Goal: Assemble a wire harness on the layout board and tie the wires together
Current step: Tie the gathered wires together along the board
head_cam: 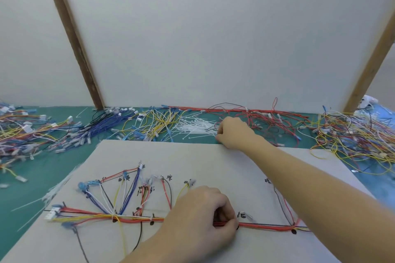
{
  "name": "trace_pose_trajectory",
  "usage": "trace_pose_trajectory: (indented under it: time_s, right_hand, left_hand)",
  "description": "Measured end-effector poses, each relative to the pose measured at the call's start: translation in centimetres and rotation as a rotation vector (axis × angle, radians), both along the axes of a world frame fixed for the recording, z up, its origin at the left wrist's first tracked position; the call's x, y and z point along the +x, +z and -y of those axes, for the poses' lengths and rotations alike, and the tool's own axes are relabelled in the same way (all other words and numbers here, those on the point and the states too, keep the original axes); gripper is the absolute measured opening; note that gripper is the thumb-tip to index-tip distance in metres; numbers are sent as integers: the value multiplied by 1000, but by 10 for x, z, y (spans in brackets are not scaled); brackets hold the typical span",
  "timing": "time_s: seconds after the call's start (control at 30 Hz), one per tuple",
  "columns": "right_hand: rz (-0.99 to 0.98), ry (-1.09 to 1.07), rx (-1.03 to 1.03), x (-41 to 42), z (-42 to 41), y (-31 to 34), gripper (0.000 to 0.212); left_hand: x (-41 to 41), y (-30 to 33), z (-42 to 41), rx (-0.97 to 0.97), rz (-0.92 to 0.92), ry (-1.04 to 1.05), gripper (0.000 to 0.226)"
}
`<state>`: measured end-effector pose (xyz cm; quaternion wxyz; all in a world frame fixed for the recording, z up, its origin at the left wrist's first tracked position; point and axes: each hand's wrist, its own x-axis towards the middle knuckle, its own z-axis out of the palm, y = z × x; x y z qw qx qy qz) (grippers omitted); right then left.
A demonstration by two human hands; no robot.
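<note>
Two bare hands and forearms are seen. The left hand point(201, 215) is shown from the back, with knuckles rounded and no ring or watch worn. The right hand point(233, 132) is likewise unadorned. No sleeve is seen on either forearm as far as the frame's edge. No gloves are worn.

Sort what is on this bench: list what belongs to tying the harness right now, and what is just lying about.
In use:
- layout board
- wire trunk, pinched by the left hand
- cable ties, at the right hand

Lying about:
- blue wires
- yellow wires
- mixed wire heap
- red wires
</note>
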<state>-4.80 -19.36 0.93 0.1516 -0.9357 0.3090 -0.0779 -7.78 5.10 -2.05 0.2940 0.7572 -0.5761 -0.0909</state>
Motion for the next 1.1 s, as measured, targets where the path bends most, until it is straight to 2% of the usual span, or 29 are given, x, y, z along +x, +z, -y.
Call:
trace_pose_trajectory:
  time_s: [0.1,0.2,0.37,0.73,0.9,1.0,1.1]
  right_hand:
    - [-1,-70,-115,12,4,-12,24]
    - [12,-98,-180,19,6,-19,22]
    - [64,-118,-181,27,8,-23,20]
    - [-73,-63,-247,35,0,-27,26]
    - [-94,-44,-164,29,0,-16,21]
    - [-3,-18,-87,23,0,-6,14]
    - [164,8,167,12,1,5,21]
  left_hand:
    - [2,-3,2,7,11,-9,27]
    - [2,-5,4,21,56,4,27]
    - [2,-5,5,9,32,-2,27]
    - [1,-5,5,9,34,-22,21]
    - [3,-7,5,-12,24,-20,26]
    - [3,-6,5,-15,18,-25,25]
    - [2,-6,4,-6,18,-18,21]
